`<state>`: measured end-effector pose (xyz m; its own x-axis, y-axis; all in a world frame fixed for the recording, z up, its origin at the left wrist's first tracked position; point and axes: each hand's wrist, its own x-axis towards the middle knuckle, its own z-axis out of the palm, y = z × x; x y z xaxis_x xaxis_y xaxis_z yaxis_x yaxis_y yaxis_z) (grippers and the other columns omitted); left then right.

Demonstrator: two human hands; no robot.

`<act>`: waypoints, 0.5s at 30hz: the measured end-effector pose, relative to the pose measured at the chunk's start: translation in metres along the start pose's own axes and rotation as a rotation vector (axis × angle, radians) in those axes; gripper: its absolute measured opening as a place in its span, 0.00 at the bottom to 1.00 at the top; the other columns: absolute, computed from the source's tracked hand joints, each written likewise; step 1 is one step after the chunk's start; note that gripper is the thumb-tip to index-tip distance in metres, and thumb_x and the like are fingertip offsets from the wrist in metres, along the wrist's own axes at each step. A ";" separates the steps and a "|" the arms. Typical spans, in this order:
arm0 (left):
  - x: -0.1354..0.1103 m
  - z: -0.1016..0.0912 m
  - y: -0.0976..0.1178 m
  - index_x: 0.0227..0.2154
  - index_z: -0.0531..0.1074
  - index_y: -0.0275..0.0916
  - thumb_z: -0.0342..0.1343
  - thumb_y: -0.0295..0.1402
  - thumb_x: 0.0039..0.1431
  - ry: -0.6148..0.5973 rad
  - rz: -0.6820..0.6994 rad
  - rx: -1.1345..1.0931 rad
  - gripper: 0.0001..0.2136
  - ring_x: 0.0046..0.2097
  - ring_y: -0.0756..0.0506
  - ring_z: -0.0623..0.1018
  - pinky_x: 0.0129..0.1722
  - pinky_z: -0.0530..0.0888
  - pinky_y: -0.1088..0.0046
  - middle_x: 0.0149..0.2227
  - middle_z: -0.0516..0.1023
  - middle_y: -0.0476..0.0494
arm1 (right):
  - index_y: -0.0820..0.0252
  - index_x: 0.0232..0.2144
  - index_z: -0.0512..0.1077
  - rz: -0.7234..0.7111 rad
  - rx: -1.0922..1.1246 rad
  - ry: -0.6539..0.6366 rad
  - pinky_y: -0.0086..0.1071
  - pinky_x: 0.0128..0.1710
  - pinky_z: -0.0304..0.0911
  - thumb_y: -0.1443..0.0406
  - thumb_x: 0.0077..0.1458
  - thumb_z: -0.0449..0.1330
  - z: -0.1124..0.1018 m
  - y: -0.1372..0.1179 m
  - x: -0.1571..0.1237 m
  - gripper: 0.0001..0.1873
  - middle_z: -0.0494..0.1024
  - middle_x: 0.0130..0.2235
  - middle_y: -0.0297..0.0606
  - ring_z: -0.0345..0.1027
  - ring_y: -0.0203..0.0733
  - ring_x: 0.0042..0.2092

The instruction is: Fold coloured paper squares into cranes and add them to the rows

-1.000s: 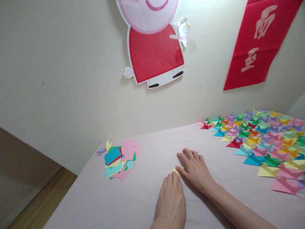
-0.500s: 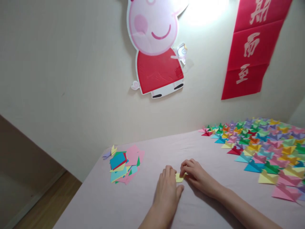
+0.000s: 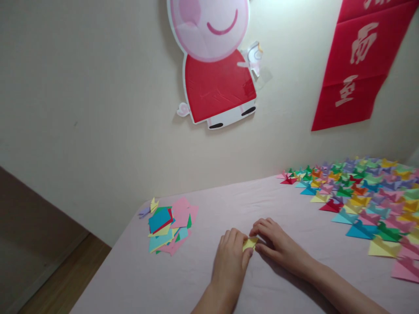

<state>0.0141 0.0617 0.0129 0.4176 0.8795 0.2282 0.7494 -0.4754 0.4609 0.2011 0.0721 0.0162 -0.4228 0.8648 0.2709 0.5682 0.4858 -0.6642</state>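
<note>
Between my hands, low on the pale pink cloth, lies a small folded piece of yellow paper (image 3: 250, 243). My left hand (image 3: 230, 253) grips its left side, with the thumb at the near edge and the fingers at the far edge. At the paper's right end is my right hand (image 3: 271, 240), its fingers curled and its thumb close by the tip. A gap shows between that thumb and the fingers. Part of the paper is hidden under the left fingers.
Loose coloured paper squares (image 3: 160, 220) are piled on the left, beside two small folded papers (image 3: 149, 209). Rows of folded paper cranes (image 3: 360, 196) cover the right side. Behind the table, the wall carries a cartoon pig cutout (image 3: 219, 87) and a red banner (image 3: 356, 69).
My left thumb has closed onto the yellow paper's near edge. The right fingers have come back off the paper's top to its right end. The view has shifted a little.
</note>
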 end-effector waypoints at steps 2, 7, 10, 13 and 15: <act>0.000 0.002 -0.001 0.39 0.70 0.40 0.56 0.23 0.62 0.032 0.037 -0.012 0.06 0.43 0.42 0.71 0.42 0.66 0.65 0.40 0.74 0.46 | 0.56 0.39 0.72 0.010 -0.008 -0.016 0.42 0.49 0.57 0.71 0.57 0.59 -0.001 -0.001 0.000 0.08 0.73 0.41 0.37 0.63 0.46 0.45; -0.001 0.004 0.000 0.35 0.69 0.40 0.54 0.22 0.64 0.072 0.066 -0.001 0.05 0.40 0.43 0.71 0.40 0.65 0.66 0.36 0.74 0.47 | 0.57 0.30 0.72 0.008 -0.040 -0.020 0.41 0.45 0.58 0.70 0.60 0.58 0.002 0.003 0.003 0.06 0.74 0.35 0.37 0.64 0.45 0.41; -0.001 0.003 0.003 0.37 0.69 0.40 0.56 0.24 0.63 0.075 0.064 0.018 0.05 0.41 0.42 0.71 0.40 0.65 0.65 0.38 0.75 0.47 | 0.58 0.28 0.71 0.003 -0.034 -0.004 0.40 0.44 0.59 0.71 0.59 0.58 0.003 0.004 0.003 0.07 0.74 0.33 0.36 0.64 0.44 0.39; -0.001 0.001 0.006 0.34 0.70 0.40 0.57 0.25 0.62 0.068 0.034 0.069 0.03 0.40 0.42 0.71 0.40 0.64 0.65 0.36 0.74 0.47 | 0.58 0.28 0.71 -0.010 -0.030 -0.006 0.41 0.45 0.59 0.70 0.59 0.58 0.001 0.003 0.003 0.08 0.74 0.32 0.36 0.64 0.43 0.38; 0.001 -0.001 0.006 0.32 0.69 0.40 0.56 0.26 0.63 0.072 -0.001 0.061 0.05 0.40 0.42 0.71 0.40 0.64 0.65 0.35 0.74 0.48 | 0.58 0.28 0.71 -0.025 -0.028 -0.003 0.42 0.46 0.59 0.68 0.60 0.57 0.000 0.002 0.003 0.08 0.74 0.32 0.36 0.64 0.43 0.38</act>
<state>0.0187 0.0593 0.0163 0.3801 0.8783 0.2900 0.7809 -0.4728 0.4082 0.2006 0.0758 0.0156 -0.4395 0.8518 0.2851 0.5770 0.5110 -0.6372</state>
